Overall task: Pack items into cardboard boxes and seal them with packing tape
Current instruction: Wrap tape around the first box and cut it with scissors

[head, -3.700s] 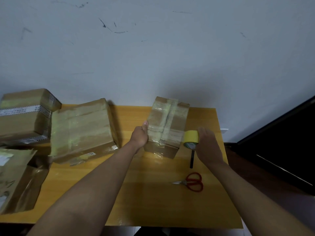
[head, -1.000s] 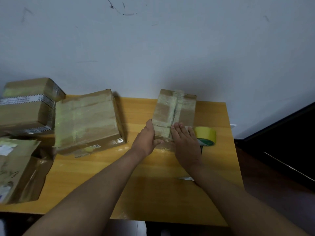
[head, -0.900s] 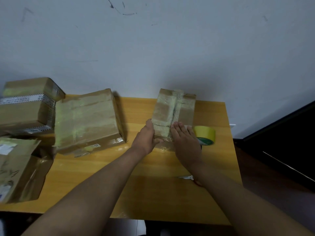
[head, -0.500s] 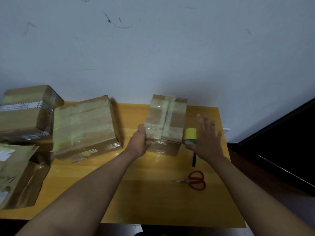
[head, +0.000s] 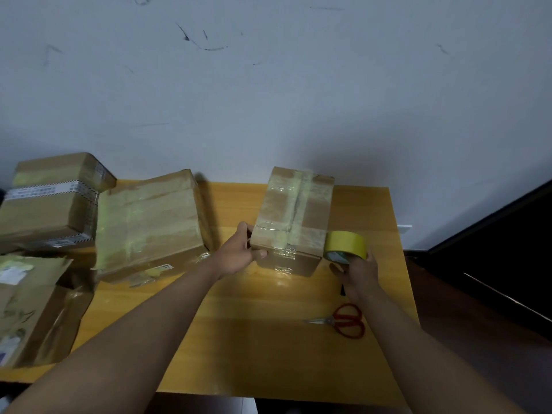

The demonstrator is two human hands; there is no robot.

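Note:
A small cardboard box (head: 294, 218), closed and wrapped with clear and yellowish tape, stands on the wooden table (head: 239, 339) near the wall. My left hand (head: 240, 253) grips its near left corner, thumb on the front face. Just right of the box, my right hand (head: 357, 271) holds a roll of yellow packing tape (head: 346, 245), lifted beside the box's near right corner.
Red-handled scissors (head: 343, 321) lie on the table below my right hand, with a dark pen-like object (head: 343, 289) partly hidden by it. A larger taped box (head: 149, 222), another box (head: 50, 201) and an open carton (head: 33, 309) crowd the left. A dark cabinet (head: 493, 264) stands right.
My right hand pressed flat on the box's near end a second ago, then moved right, reached open toward the tape roll and now holds it. My left hand stayed on the box.

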